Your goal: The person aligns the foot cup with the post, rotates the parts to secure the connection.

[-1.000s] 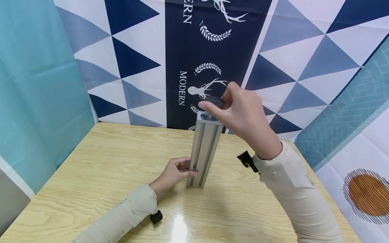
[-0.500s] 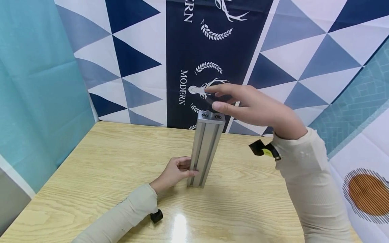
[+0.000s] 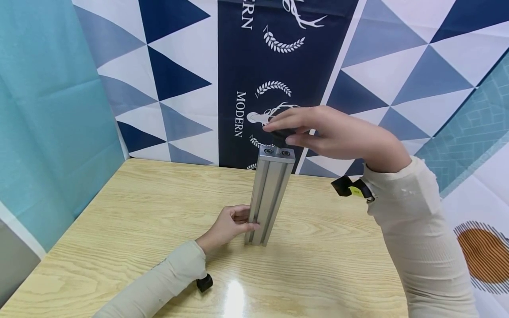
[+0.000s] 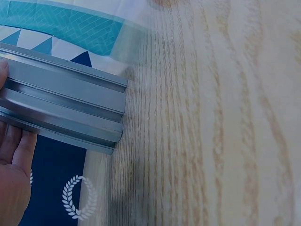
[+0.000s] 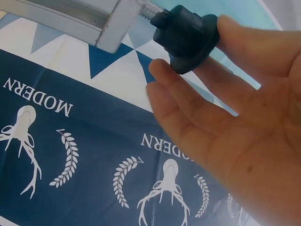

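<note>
A silver aluminium extrusion (image 3: 272, 190) stands upright on the wooden table. Near its base my left hand (image 3: 227, 226) grips it, thumb on the front face and fingers behind. Its slotted lower end shows in the left wrist view, right at the tabletop. An end plate (image 5: 113, 30) with two screws caps the top. From this plate projects a threaded stud (image 5: 151, 10) bearing a black levelling foot (image 5: 188, 40). My right hand (image 3: 334, 134) holds the foot's flange between thumb and fingertips; in the head view the fingers partly cover the foot.
The pale wooden table (image 3: 159, 194) spreads around the extrusion. A patterned cloth (image 3: 179, 88) hangs along its back edge, with a teal cloth (image 3: 47, 110) at the left. Each wrist wears a small black camera mount (image 3: 204, 282).
My right hand has loosened its earlier pinch, shifted right and turned flatter, and now holds the levelling foot again. The left hand and the extrusion stay where they were.
</note>
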Action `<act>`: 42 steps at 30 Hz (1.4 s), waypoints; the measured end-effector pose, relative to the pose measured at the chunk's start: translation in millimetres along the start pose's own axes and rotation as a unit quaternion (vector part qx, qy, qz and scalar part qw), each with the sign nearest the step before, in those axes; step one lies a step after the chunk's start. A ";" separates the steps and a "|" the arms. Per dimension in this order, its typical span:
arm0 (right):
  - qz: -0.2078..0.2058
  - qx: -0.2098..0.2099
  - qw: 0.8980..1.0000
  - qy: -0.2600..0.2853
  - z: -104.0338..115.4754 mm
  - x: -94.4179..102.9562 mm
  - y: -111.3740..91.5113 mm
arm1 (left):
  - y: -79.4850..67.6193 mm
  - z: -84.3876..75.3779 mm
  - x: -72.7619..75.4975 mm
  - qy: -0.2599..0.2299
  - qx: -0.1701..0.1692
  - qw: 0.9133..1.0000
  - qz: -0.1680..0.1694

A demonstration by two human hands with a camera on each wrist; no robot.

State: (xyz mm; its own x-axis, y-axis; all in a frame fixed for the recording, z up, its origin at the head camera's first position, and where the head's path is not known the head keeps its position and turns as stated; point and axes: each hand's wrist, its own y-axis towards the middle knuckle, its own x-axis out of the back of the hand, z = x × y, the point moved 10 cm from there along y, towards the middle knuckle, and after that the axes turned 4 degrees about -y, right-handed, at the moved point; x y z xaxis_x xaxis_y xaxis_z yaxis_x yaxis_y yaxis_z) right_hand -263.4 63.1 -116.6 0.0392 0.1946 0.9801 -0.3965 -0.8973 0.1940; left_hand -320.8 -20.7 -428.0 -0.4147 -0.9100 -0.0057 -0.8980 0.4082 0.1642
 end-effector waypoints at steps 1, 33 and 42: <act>-0.006 -0.010 1.000 -0.006 -0.9 0.5 1.0 | 0.1 0.0 0.1 0.001 -0.001 1.000 0.000; -0.211 -0.331 0.918 -0.049 -23.6 0.6 -11.3 | -2.0 -0.7 1.3 -0.004 0.003 1.000 -0.003; -0.062 -0.137 0.988 0.021 -5.4 -0.3 -6.3 | -0.6 -1.3 0.2 0.005 0.002 1.000 -0.001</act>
State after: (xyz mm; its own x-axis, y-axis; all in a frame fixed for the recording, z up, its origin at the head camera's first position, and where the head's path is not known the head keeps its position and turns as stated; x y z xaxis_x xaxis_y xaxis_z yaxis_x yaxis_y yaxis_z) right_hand -265.8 70.8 -118.4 0.0675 0.3170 0.9460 -0.6246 -0.7260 0.2878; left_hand -320.2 -21.2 -426.8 -0.4112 -0.9115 0.0044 -0.8996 0.4066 0.1593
